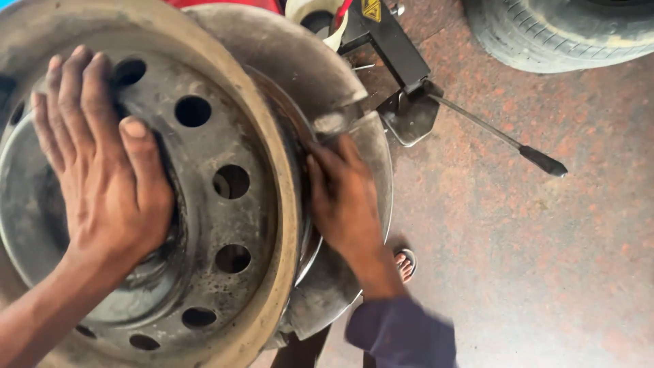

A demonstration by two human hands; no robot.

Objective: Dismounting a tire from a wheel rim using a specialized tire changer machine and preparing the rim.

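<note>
With my left hand (102,170) spread flat on the steel wheel rim (225,184) atop the turntable (371,163), my right hand (344,197), pinching the rim's right edge, could get nipped there.

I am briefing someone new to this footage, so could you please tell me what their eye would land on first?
A worn grey steel wheel rim with round holes fills the left half of the view. The left hand lies flat on its centre, while the right hand grips its right edge. At the upper right, a black-handled metal lever rests on the reddish floor, below a tyre.
</note>
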